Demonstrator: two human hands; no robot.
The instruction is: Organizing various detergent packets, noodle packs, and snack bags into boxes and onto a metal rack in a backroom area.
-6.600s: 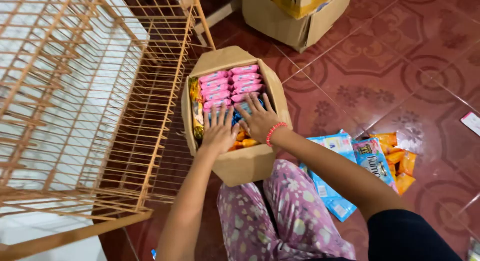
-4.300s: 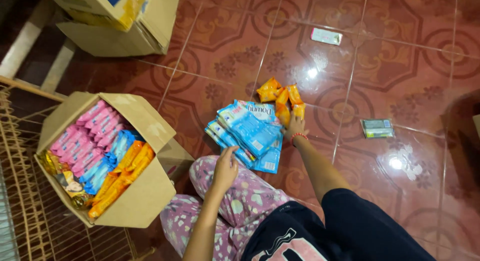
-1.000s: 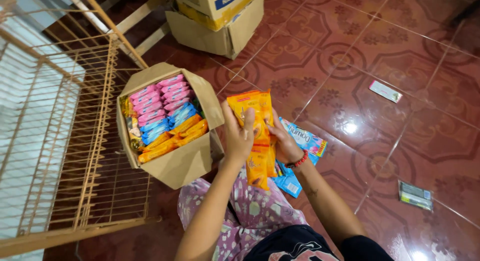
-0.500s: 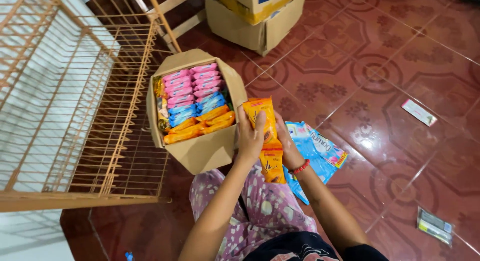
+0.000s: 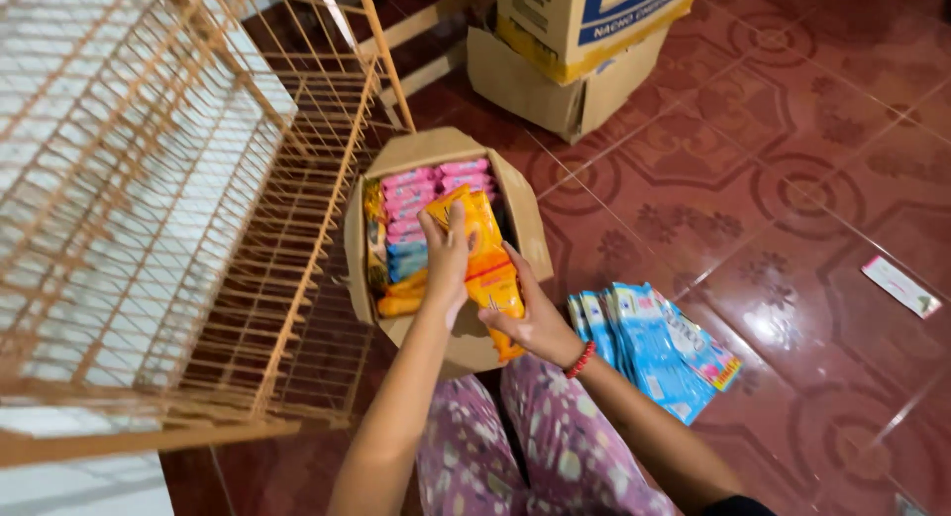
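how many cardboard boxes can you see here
3. One open box of snack packets sits in front of the person, beside the wire rack. Two more are stacked at the top: a printed box resting on a plain box. Others may lie outside the frame.

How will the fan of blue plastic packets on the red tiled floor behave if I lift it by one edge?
The blue plastic packets lie fanned and overlapping, so they would probably slide apart rather than rise together. Their film looks glossy, so likely slippery. They look flat and thin, so probably light and floppy; the orange packets take both the left hand and right hand.
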